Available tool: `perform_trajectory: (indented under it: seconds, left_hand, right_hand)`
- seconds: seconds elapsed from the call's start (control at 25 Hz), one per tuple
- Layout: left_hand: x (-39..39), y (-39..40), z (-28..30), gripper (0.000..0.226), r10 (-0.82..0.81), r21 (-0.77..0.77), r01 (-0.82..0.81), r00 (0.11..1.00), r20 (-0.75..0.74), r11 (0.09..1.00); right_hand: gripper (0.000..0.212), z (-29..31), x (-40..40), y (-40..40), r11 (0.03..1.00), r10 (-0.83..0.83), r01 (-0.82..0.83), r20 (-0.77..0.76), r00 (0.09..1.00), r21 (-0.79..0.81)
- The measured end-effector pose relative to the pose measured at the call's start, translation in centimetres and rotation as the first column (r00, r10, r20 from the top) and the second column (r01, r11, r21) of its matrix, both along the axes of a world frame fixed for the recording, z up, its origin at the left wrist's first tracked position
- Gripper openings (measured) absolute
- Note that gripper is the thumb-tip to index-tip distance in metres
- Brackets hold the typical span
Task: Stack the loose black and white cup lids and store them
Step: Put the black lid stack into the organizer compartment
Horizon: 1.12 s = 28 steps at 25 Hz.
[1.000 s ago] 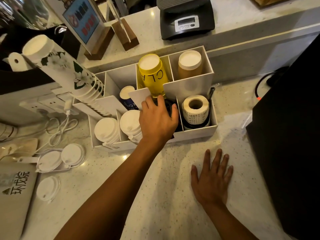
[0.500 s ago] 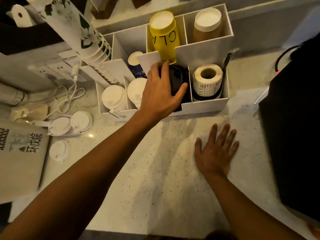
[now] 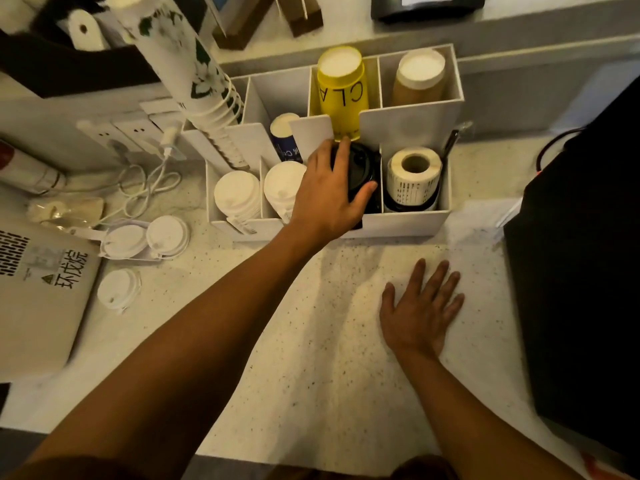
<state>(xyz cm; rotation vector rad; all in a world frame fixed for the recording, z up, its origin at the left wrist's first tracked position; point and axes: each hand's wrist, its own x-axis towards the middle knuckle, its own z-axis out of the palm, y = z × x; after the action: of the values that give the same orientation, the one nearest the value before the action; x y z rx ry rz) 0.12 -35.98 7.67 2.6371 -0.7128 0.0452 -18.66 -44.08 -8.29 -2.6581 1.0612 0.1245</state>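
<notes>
The yellow cup stands upside down in the white organiser, its letters "CLA" reading inverted, and Chinese characters mark the grey case at the left. The left hand is closed around the black lids, a stack tilted in the organiser's front compartment beside the label roll. The right hand lies open and flat on the speckled pale tabletop, where loose white lids remain at left.

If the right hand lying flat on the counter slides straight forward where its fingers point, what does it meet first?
Probably the low front wall of the white divided organizer, below the compartment with the paper label roll. The speckled counter between it and the right hand looks free, though depth is uncertain.
</notes>
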Motion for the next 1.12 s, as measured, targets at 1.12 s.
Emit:
perform_trajectory:
  seconds: [1.12]
  left_hand:
    - [-13.4, 12.6, 1.6, 0.083, 0.320, -0.110, -0.369, 0.893, -0.315, 0.923]
  right_hand:
    - [0.042, 14.8, 0.7, 3.9, 0.740, -0.183, -0.044, 0.265, 0.947, 0.671]
